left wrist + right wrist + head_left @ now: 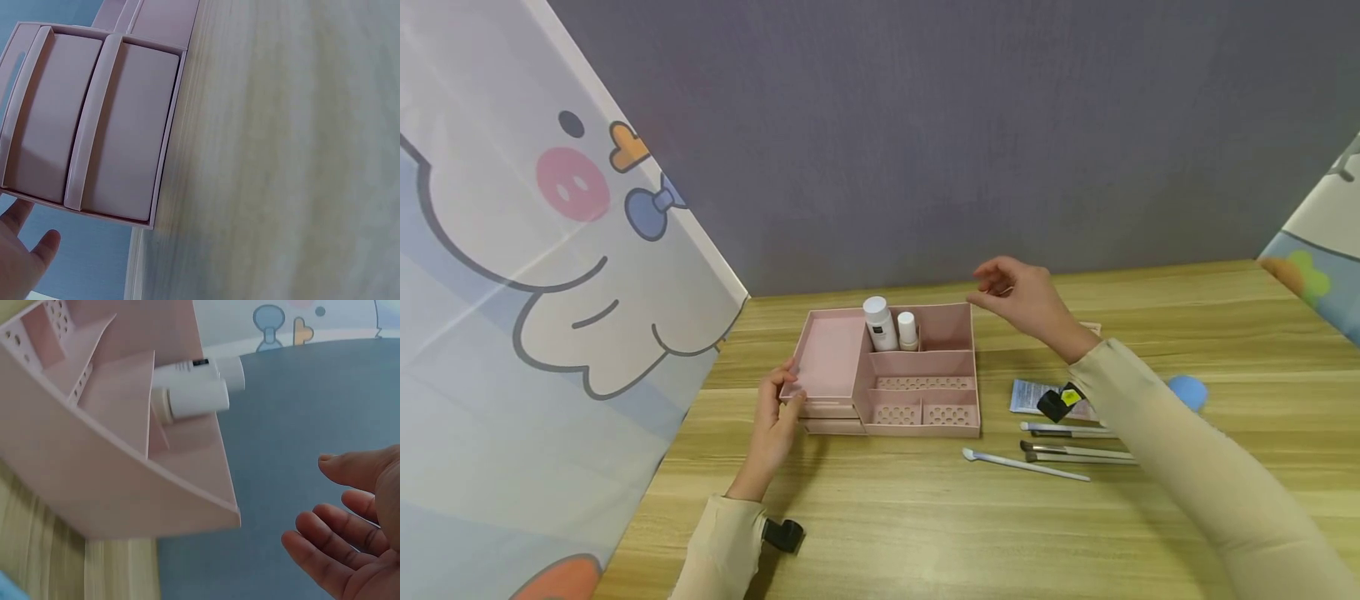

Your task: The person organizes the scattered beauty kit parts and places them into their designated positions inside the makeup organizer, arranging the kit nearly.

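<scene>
A pink desktop organizer with drawers on its left side stands on the table. My left hand rests at its front left corner, fingers against the side; the left wrist view shows two drawers pushed in. A tall white bottle and a smaller white-capped bottle stand in the back compartment. My right hand is raised by the organizer's back right corner, its fingers loosely bent. In the right wrist view a gap shows between that hand and the organizer, with nothing between thumb and fingers.
Right of the organizer lie a light blue tube, several makeup brushes and a round blue item, partly behind the right sleeve. A grey panel rises behind the wood-grain table. A cartoon-printed cloth hangs at the left.
</scene>
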`<state>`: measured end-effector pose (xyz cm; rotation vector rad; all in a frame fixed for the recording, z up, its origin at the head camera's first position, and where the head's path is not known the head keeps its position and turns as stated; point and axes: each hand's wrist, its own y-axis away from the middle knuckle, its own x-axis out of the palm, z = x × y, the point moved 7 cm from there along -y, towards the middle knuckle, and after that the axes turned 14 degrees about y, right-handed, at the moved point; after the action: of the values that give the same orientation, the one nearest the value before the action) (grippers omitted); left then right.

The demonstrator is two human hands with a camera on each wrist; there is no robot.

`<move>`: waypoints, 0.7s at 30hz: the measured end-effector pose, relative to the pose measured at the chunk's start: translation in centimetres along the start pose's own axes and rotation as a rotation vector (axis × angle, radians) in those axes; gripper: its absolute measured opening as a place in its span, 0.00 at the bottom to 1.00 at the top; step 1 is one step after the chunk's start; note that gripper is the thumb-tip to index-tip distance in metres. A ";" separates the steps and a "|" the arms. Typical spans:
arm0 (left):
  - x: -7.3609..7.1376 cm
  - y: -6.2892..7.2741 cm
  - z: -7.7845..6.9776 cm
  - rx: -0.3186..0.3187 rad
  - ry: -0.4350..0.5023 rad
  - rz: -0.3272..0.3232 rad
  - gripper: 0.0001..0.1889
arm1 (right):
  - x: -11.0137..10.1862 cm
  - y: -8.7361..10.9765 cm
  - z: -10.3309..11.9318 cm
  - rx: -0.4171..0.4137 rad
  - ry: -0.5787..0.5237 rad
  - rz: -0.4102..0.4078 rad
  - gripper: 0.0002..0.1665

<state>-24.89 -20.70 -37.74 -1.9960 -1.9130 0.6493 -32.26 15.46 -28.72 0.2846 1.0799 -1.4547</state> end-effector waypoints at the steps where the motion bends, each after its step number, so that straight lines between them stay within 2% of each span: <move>1: 0.0 0.0 0.0 0.002 0.001 -0.001 0.10 | -0.1 0.1 -0.3 0.000 0.007 -0.007 0.18; 5: -0.1 0.0 -0.1 0.007 0.003 -0.005 0.10 | -0.5 0.4 -1.8 0.015 0.027 -0.016 0.18; 15: -0.1 0.0 0.4 -0.005 -0.014 0.001 0.10 | -1.0 1.7 -6.2 0.120 0.086 0.024 0.22; 21: 0.0 0.0 0.4 0.003 -0.017 0.006 0.10 | -1.8 2.5 -8.8 0.147 0.140 0.023 0.23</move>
<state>-25.11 -20.78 -38.02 -2.0012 -1.9157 0.6724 -33.32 23.58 -33.26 0.5081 1.0788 -1.5143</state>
